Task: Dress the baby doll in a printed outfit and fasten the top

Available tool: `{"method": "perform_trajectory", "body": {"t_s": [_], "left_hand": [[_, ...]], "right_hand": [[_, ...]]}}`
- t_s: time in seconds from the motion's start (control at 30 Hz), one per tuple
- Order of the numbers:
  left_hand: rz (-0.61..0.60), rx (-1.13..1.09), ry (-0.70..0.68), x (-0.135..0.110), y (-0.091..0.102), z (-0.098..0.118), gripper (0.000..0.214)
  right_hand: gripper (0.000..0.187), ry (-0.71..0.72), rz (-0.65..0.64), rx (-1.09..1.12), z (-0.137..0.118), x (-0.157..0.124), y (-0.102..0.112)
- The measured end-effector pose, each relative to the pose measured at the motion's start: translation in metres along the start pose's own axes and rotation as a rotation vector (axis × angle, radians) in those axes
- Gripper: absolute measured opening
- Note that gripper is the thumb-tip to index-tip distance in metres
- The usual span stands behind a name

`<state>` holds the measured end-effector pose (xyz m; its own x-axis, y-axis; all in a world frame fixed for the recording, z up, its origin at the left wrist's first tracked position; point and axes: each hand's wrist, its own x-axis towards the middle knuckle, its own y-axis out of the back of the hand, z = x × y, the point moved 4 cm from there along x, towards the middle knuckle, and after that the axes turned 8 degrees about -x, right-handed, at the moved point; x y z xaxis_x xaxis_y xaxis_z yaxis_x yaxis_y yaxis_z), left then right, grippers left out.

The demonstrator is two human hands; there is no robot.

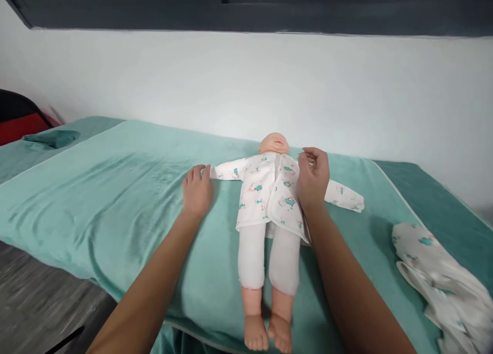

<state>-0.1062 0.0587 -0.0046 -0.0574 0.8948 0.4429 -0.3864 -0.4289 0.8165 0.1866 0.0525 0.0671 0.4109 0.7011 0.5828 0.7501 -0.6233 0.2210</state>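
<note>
A baby doll (252,297) lies on its back, its head toward the wall and bare feet toward me. It wears a white printed baby shirt (256,182), the front edges meeting near the middle, and white leggings (251,256). My left hand (198,192) is closed at the end of the sleeve on the left, thumb and fingers at its cuff. Beside the doll's shoulder on the right, my right hand (313,182) has its fingers curled inward; what they pinch, if anything, is hidden. The other sleeve (345,196) stretches flat out past my right wrist.
A green sheet (115,200) covers the bed, with wrinkles on the left. Crumpled printed cloth (442,282) lies at the right front. A folded green cloth (52,138) and a red and black item (21,120) are at the far left. A white wall (231,81) stands behind.
</note>
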Motion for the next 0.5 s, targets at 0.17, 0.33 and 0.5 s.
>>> {"method": "perform_trajectory", "body": {"t_s": [0.17, 0.33, 0.5], "left_hand": [[-0.133, -0.58, -0.02, -0.029, -0.008, 0.05, 0.042], [-0.269, -1.09, 0.313, -0.031, -0.024, 0.076, 0.053], [-0.314, -1.475, 0.453, -0.024, -0.034, 0.087, 0.075]], "right_hand": [[0.032, -0.319, 0.052, -0.161, 0.051, -0.046, 0.043], [0.054, -0.496, -0.066, -0.218, 0.065, -0.067, 0.052], [0.069, -0.445, -0.209, 0.031, 0.068, -0.057, 0.025]]}}
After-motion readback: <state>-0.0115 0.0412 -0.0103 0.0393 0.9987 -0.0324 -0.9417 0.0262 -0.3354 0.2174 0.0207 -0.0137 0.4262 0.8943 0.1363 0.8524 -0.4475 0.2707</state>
